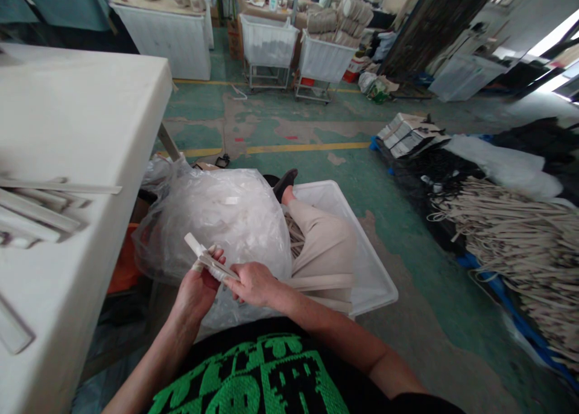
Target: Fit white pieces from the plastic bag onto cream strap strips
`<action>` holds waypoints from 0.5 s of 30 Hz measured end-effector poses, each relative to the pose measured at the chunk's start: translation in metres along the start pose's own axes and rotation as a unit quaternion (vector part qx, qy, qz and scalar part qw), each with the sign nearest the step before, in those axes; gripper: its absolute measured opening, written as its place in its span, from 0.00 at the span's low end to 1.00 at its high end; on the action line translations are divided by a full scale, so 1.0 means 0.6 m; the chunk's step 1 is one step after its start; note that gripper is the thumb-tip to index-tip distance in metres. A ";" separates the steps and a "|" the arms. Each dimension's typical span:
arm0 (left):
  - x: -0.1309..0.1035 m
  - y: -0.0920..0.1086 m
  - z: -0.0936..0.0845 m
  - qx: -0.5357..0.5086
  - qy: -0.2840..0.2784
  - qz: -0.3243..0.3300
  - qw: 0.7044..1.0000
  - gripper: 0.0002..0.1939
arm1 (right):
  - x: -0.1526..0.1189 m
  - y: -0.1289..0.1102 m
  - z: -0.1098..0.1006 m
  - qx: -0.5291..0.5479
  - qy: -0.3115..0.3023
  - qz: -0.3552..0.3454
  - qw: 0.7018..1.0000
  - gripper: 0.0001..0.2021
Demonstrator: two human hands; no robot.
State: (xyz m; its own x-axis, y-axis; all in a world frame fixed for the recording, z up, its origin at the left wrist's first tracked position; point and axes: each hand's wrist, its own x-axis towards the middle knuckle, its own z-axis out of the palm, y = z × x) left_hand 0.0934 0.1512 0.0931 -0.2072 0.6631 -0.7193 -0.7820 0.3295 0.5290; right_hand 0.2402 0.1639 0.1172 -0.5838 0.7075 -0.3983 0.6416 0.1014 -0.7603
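Over my lap, both hands hold a narrow, pale folded strap. My left hand is closed around its middle, with pale coverings on some fingertips. The strap's whitish end sticks out past those fingers, up and to the left. My right hand pinches the lower right end between thumb and fingers. Just behind the hands bulges a large clear plastic bag with whitish contents that I cannot make out. Long beige straps lie across my thigh, close to my right forearm.
On the left stands a white table with several flat pale strips on it. A white plastic tub sits beside my leg. Many beige straps are heaped at the right. Wheeled white bins stand farther back.
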 end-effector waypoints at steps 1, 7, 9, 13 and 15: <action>0.001 0.000 -0.002 -0.002 -0.003 0.001 1.000 0.15 | 0.000 0.000 0.000 0.001 -0.001 0.000 1.000 0.16; 0.002 -0.001 -0.005 -0.003 -0.001 -0.004 1.000 0.15 | 0.001 -0.001 0.000 0.007 -0.005 0.005 1.000 0.16; -0.001 0.000 -0.002 -0.002 0.007 -0.005 1.000 0.15 | 0.000 -0.001 0.001 0.005 -0.005 0.002 1.000 0.16; -0.007 0.002 0.004 -0.002 0.012 -0.010 1.000 0.16 | -0.001 -0.001 0.001 0.000 0.000 -0.005 1.000 0.16; -0.010 0.003 0.005 -0.001 0.011 -0.013 1.000 0.17 | -0.001 -0.001 0.001 -0.001 0.003 -0.005 1.000 0.16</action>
State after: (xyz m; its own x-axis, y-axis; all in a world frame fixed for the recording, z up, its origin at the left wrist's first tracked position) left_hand 0.0952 0.1499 0.0994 -0.1988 0.6392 -0.7429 -0.7883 0.3461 0.5088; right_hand 0.2396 0.1627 0.1177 -0.5877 0.7105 -0.3872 0.6364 0.1103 -0.7635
